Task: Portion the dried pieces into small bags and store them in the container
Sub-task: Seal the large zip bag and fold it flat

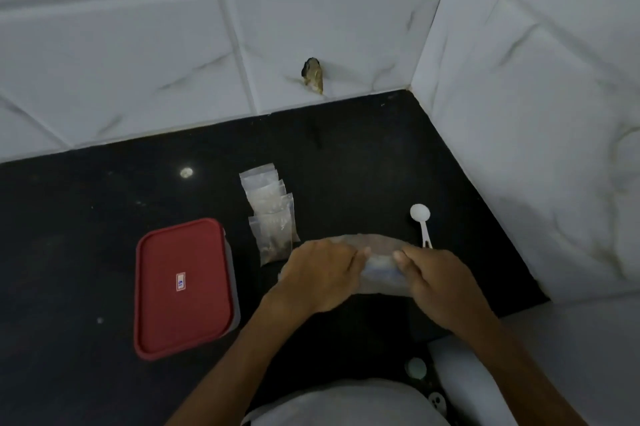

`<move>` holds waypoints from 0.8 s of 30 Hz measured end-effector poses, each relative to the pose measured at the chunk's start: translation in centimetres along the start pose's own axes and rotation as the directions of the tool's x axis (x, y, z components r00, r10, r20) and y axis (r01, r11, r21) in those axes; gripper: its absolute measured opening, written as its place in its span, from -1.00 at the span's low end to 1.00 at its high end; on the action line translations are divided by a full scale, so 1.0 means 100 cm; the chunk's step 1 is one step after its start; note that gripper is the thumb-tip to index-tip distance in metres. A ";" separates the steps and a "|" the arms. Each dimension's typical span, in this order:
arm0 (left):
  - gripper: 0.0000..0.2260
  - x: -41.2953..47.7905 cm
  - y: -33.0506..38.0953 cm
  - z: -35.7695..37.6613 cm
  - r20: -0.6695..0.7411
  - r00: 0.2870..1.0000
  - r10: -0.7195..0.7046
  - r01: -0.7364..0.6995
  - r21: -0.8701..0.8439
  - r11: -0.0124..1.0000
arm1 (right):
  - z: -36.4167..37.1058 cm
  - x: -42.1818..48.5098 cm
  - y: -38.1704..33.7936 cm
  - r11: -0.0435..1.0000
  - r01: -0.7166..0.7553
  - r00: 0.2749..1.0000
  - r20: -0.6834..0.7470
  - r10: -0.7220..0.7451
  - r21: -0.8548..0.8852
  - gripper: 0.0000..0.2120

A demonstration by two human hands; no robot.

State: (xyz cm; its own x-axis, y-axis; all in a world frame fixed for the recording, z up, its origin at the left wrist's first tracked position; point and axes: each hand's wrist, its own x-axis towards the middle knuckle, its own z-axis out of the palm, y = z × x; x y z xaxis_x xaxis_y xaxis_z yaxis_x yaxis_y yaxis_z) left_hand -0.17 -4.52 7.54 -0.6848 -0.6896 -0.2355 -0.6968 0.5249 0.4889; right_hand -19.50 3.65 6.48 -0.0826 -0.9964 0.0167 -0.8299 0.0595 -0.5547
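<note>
Bag of dried pieces [379,269] over the near side of the black counter [104,217], held at both ends. Can't tell if resting or lifted. Left hand [322,273] gripping the left end, fingers curled over it. Right hand [440,283] same deal on the right end. Small bags [270,214] overlapping in a row just behind, some with brownish bits inside. Container [181,287] off to the left, red lid on. White spoon [420,217] lying just behind the right hand.
</note>
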 end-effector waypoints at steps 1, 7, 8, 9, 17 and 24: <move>-0.54 0.002 -0.002 0.004 0.045 0.999 -0.027 0.028 -0.015 0.999 | 0.001 0.001 0.001 1.000 -0.016 0.998 0.067 0.016 0.002 -0.65; -0.56 0.014 -0.014 0.008 0.241 0.967 -0.079 0.155 -0.313 0.937 | 0.004 -0.002 0.007 0.920 0.317 0.947 0.025 -0.320 -0.229 -0.59; -0.56 0.013 -0.015 0.007 0.246 0.966 -0.075 0.156 -0.330 0.931 | 0.007 -0.003 0.009 0.882 0.379 0.923 0.046 -0.382 -0.279 -0.67; -0.58 0.011 -0.013 0.007 0.229 0.972 -0.056 0.132 -0.332 0.934 | 0.013 -0.003 0.014 0.849 0.429 0.900 0.065 -0.431 -0.308 -0.76; -0.74 -0.021 -0.015 0.044 -0.130 0.949 0.286 -0.251 0.237 0.939 | 0.029 -0.007 0.017 0.918 0.304 0.952 0.107 -0.285 -0.257 -0.96; -0.76 -0.013 -0.025 0.047 -0.073 0.987 0.145 -0.140 0.071 0.988 | 0.045 -0.020 0.024 0.864 0.350 0.937 0.143 -0.320 -0.362 -0.67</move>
State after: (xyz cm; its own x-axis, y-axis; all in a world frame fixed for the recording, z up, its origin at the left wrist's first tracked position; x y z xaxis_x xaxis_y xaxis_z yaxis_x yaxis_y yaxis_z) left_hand 1.44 -2.57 2.71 -0.7612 -0.6408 -0.0999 -0.6074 0.6504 0.4561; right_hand -18.84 5.52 1.42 0.2669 -0.9608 0.0746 -0.9457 -0.2761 -0.1717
